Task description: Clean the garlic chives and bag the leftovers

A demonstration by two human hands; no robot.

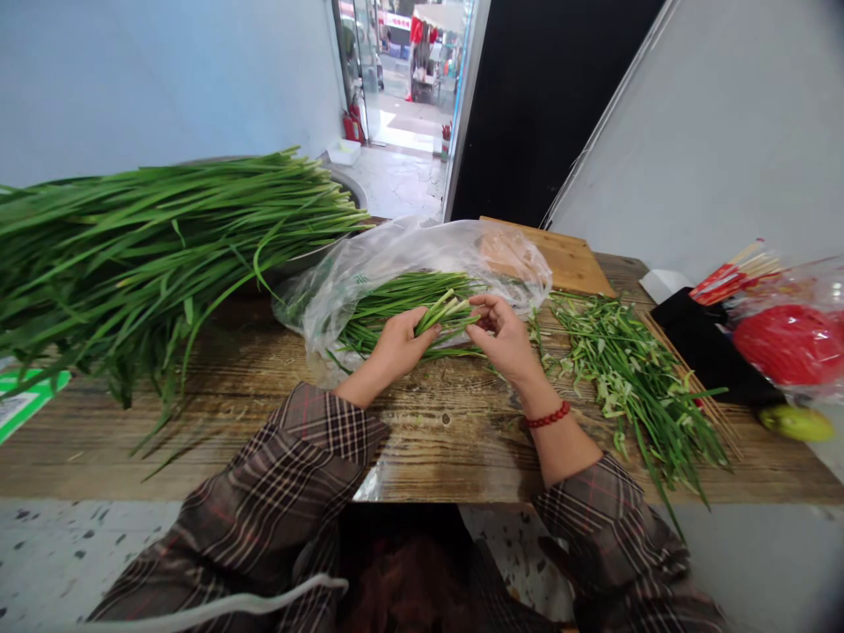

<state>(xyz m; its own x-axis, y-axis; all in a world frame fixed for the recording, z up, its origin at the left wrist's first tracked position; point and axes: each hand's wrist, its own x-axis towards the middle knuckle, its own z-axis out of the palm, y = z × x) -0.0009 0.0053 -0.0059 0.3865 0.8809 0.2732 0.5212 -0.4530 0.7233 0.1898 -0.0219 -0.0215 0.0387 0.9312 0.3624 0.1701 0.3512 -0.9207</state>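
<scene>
Two hands of ours meet at the open front of a clear bag (396,237). Our left hand (405,338) is curled around a small bunch (435,309) of thin stalks. Our right hand (505,334) has its fingers bent at the pale tips; we cannot tell if they pinch anything. The small bunch sits in front of the bag's opening. Its stalks look smooth, bright green, then nearly white at the ends on our right. Our left hand hides part of it.

Inside the bag, more green stalks (412,288) lie close together, and the crumpled plastic rises behind them. To the right of the bag, we see a messy pile (626,369) of leaves, some green and some pale, with a few hanging past the table (435,440) edge. To the left of the bag, a huge heap (164,229) of long green leaves takes up lots of room and droops onto the table. Behind the bag, on its right, is a wooden board (573,259). Farther right of the bag, we see a black box (712,343) and something red (791,343) in plastic.
</scene>
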